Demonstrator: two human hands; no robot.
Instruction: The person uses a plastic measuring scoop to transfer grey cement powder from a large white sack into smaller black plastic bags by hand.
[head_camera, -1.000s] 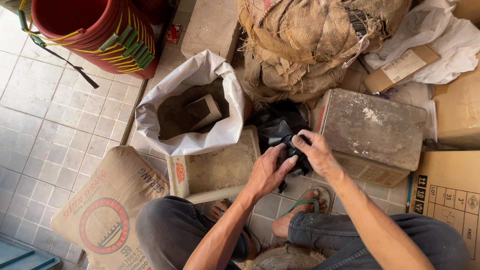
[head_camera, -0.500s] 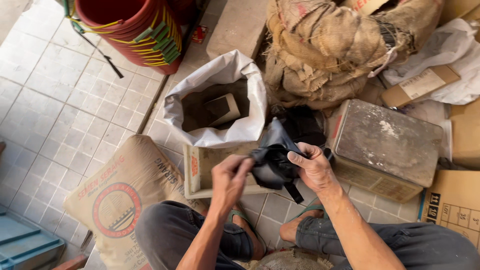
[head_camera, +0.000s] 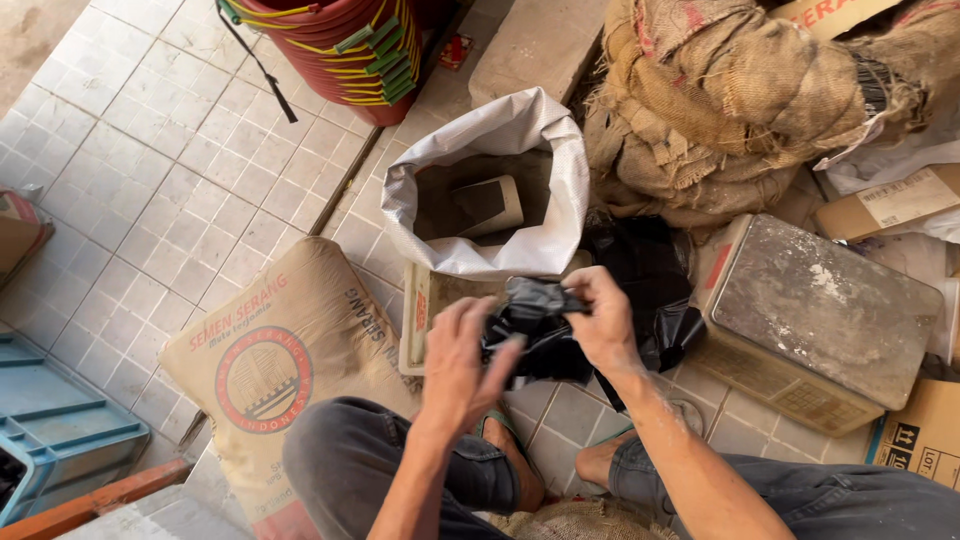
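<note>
My right hand (head_camera: 603, 322) grips a crumpled black plastic bag (head_camera: 535, 330) in front of my knees. My left hand (head_camera: 463, 360) is at the bag's left side with spread fingers touching its edge. Just beyond the hands stands an open white woven sack (head_camera: 560, 180) of grey powder with a small box-shaped scoop (head_camera: 487, 206) lying in it. More black plastic bags (head_camera: 640, 270) lie on the floor to the right of the sack.
A dusty metal weighing scale (head_camera: 820, 320) sits at right. A full brown cement sack (head_camera: 280, 350) lies at left. Burlap sacks (head_camera: 740, 100) pile up behind, red buckets (head_camera: 330, 50) stand at top, a blue crate (head_camera: 60, 440) at far left.
The black bag has come up off the floor pile and moved left in front of the white sack. My left hand has reached in to its edge.
</note>
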